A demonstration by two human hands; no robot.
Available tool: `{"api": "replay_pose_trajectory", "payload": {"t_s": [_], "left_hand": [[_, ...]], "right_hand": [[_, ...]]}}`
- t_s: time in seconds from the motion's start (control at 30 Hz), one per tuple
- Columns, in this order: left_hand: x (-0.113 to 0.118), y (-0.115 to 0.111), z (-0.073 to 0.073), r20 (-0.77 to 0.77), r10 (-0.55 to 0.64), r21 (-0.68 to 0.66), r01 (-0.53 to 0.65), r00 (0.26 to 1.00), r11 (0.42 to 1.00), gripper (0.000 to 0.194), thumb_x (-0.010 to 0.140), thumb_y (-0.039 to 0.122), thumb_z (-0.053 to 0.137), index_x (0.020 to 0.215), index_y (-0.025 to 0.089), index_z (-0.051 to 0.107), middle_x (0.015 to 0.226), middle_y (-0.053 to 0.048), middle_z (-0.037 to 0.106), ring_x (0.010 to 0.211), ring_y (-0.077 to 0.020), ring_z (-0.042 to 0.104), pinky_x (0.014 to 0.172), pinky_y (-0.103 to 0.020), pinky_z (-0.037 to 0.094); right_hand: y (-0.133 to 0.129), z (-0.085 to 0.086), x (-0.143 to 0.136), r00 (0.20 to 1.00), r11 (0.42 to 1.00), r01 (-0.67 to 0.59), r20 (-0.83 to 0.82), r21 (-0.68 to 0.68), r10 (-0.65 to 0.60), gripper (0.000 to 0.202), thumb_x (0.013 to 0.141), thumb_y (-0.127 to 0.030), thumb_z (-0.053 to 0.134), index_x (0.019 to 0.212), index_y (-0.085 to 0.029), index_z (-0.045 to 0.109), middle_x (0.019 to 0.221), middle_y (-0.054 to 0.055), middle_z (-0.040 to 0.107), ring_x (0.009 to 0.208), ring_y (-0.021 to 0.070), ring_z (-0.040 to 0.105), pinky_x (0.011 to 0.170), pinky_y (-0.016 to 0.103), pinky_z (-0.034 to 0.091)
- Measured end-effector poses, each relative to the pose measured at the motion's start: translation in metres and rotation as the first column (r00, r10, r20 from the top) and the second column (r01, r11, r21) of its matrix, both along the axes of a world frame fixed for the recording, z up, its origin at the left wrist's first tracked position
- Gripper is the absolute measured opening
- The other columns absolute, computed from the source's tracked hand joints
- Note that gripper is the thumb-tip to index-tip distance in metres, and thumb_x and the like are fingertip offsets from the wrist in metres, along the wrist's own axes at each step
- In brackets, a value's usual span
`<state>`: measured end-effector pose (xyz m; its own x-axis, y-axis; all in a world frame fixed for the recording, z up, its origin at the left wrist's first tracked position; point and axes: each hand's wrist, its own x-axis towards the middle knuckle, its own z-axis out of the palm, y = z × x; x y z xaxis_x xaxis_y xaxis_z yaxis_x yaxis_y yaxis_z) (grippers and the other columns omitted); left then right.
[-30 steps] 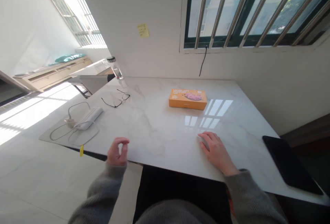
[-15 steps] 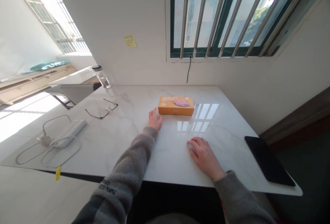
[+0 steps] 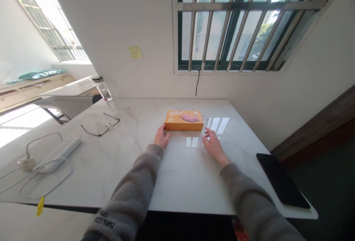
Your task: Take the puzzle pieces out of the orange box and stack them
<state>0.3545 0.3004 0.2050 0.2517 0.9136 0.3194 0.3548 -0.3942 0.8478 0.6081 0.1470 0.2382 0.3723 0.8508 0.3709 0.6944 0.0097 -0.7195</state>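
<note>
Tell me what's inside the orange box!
The orange box looks closed, so its inside is covered and can't be seen. Only the outside shows: a top with a pink picture and white lettering, and a plain front.

Head view, forward and down over table [image 3: 188, 181]

Home or small office, unclear which: a table [image 3: 188, 181] under the left hand [image 3: 161, 137] and right hand [image 3: 213, 145], barred window [image 3: 235, 30] beyond the right, note [image 3: 135, 52] and cabinet [image 3: 46, 88] beyond the left.
</note>
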Motion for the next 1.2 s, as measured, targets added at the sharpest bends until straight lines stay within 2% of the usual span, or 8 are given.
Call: {"api": "replay_pose_trajectory", "payload": {"t_s": [0.07, 0.13, 0.3, 0.47, 0.73, 0.97, 1.07, 1.2], "left_hand": [[0.0, -0.001, 0.001, -0.024, -0.007, -0.009, 0.006, 1.0, 1.0, 0.071, 0.082, 0.016, 0.06, 0.149, 0.013, 0.036, 0.137, -0.017, 0.055, 0.126, -0.0271, 0.055, 0.115, -0.045, 0.037], [0.0, -0.004, 0.004, -0.034, -0.006, -0.006, 0.006, 0.999, 1.0, 0.072, 0.082, 0.015, 0.059, 0.15, 0.014, 0.035, 0.139, -0.016, 0.055, 0.128, -0.0262, 0.055, 0.116, -0.044, 0.037], [0.0, -0.013, 0.016, -0.045, -0.016, -0.04, 0.014, 0.999, 0.999, 0.072, 0.082, 0.015, 0.058, 0.15, 0.016, 0.035, 0.141, -0.013, 0.055, 0.13, -0.0243, 0.054, 0.116, -0.041, 0.037], [-0.003, -0.014, 0.02, -0.04, -0.038, -0.081, 0.034, 0.998, 0.996, 0.07, 0.084, 0.017, 0.058, 0.15, 0.017, 0.034, 0.141, -0.015, 0.056, 0.132, -0.0256, 0.053, 0.117, -0.044, 0.035], [-0.015, -0.012, 0.012, -0.011, -0.091, -0.093, 0.09, 0.996, 0.992, 0.071, 0.081, 0.021, 0.063, 0.148, 0.02, 0.039, 0.139, -0.014, 0.058, 0.133, -0.0279, 0.053, 0.117, -0.047, 0.034], [-0.018, -0.01, 0.002, 0.087, -0.08, -0.133, 0.091, 0.993, 0.987, 0.064, 0.082, 0.022, 0.064, 0.143, 0.02, 0.044, 0.135, -0.013, 0.062, 0.126, -0.027, 0.058, 0.114, -0.047, 0.038], [-0.017, -0.011, -0.001, 0.128, -0.11, -0.141, 0.128, 0.986, 0.982, 0.059, 0.082, 0.021, 0.063, 0.138, 0.019, 0.046, 0.134, -0.013, 0.063, 0.124, -0.0261, 0.06, 0.113, -0.047, 0.04], [-0.016, -0.011, -0.006, 0.173, -0.08, -0.106, 0.099, 0.982, 0.989, 0.056, 0.08, 0.018, 0.065, 0.134, 0.019, 0.049, 0.135, -0.014, 0.061, 0.127, -0.0264, 0.058, 0.114, -0.047, 0.04]], "right_hand": [[0.021, -0.01, 0.005, 0.997, 0.992, 0.076, 0.009, 0.1, -0.077, 0.05, 0.086, -0.023, 0.046, 0.136, -0.016, 0.048, 0.114, 0.013, 0.056, 0.099, 0.0234, 0.061, 0.093, 0.045, 0.051], [0.034, -0.018, 0.006, 0.994, 0.985, 0.104, 0.011, 0.136, -0.106, 0.052, 0.085, -0.023, 0.046, 0.136, -0.016, 0.048, 0.113, 0.014, 0.055, 0.101, 0.0246, 0.06, 0.096, 0.046, 0.051], [0.041, -0.024, 0.007, 1.0, 0.991, 0.018, 0.016, 0.136, -0.02, 0.053, 0.085, -0.022, 0.046, 0.138, -0.02, 0.048, 0.114, 0.013, 0.058, 0.107, 0.0263, 0.061, 0.098, 0.047, 0.05], [0.039, -0.027, 0.012, 0.991, 0.99, -0.04, -0.118, 0.139, 0.056, 0.053, 0.084, -0.027, 0.05, 0.136, -0.019, 0.05, 0.121, 0.014, 0.06, 0.111, 0.026, 0.062, 0.091, 0.043, 0.055], [0.031, -0.021, 0.012, 0.96, 0.991, -0.035, -0.272, 0.126, 0.069, 0.046, 0.083, -0.032, 0.056, 0.126, -0.016, 0.058, 0.118, 0.014, 0.066, 0.107, 0.0257, 0.065, 0.098, 0.046, 0.052], [0.019, -0.018, 0.013, 0.932, 0.993, -0.035, -0.356, 0.113, 0.073, 0.039, 0.083, -0.036, 0.058, 0.118, -0.018, 0.061, 0.114, 0.013, 0.07, 0.104, 0.0256, 0.067, 0.097, 0.046, 0.052], [0.017, -0.017, 0.011, 0.912, 0.994, -0.04, -0.403, 0.105, 0.079, 0.036, 0.082, -0.036, 0.058, 0.113, -0.019, 0.062, 0.112, 0.011, 0.07, 0.108, 0.0252, 0.066, 0.097, 0.044, 0.052], [0.019, -0.014, 0.008, 0.845, 0.99, 0.047, -0.534, 0.136, 0.033, 0.036, 0.08, -0.035, 0.057, 0.113, -0.021, 0.06, 0.116, 0.011, 0.066, 0.103, 0.0244, 0.067, 0.09, 0.042, 0.055]]}}
